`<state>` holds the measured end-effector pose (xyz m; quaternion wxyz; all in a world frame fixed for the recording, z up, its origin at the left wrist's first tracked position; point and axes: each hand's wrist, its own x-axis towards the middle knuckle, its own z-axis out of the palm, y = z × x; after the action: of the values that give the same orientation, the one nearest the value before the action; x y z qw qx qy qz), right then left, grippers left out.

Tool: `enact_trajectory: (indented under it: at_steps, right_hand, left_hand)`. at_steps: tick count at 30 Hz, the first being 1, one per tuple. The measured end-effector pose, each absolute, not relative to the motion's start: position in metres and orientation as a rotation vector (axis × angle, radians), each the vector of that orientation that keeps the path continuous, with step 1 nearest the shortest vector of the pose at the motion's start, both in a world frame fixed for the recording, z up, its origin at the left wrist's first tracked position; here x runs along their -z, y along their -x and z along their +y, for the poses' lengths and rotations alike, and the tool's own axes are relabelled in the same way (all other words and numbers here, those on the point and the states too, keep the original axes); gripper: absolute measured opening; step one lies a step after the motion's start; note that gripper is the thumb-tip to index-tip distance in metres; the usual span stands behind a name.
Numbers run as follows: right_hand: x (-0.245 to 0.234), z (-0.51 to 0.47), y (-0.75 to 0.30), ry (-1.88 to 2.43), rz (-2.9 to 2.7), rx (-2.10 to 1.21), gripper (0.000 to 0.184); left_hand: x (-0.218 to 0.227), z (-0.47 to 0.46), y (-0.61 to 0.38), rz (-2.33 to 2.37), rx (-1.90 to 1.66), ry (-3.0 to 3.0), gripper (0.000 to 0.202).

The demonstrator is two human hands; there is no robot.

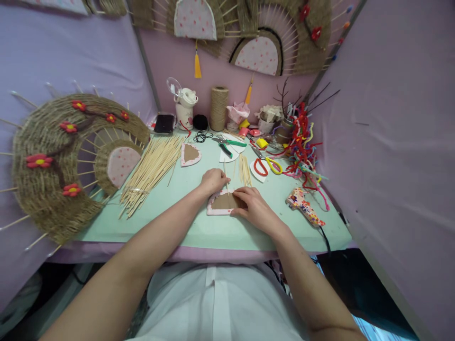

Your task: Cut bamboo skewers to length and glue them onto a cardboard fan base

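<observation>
Holding one skewer [226,177] upright, the left hand [212,181] pinches it closed; the right hand [253,204] presses flat on the cardboard piece [223,202]. Remaining skewers [152,168] lie unused far left on the desk [185,222].

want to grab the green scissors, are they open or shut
Open. The green scissors lie flat on the table behind both hands, with the blades spread apart in a V toward the left.

brown half-round card piece [223,202] with pink edging, flat on tabletop near front edge; thin bamboo stick [225,176] upright-tilted at its top rim
</observation>
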<state>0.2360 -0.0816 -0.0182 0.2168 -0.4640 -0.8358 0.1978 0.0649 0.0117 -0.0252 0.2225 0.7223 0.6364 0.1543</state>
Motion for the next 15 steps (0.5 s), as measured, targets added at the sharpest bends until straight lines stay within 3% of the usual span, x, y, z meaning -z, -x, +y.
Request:
enact_trajectory:
  at_steps: [15]
  right_hand:
    - [0.0201,-0.0812,-0.2361,1.277,-2.345,-0.507,0.044]
  left_hand:
    - [0.0282,0.01,-0.0661,1.784,-0.415,-2.05,0.023]
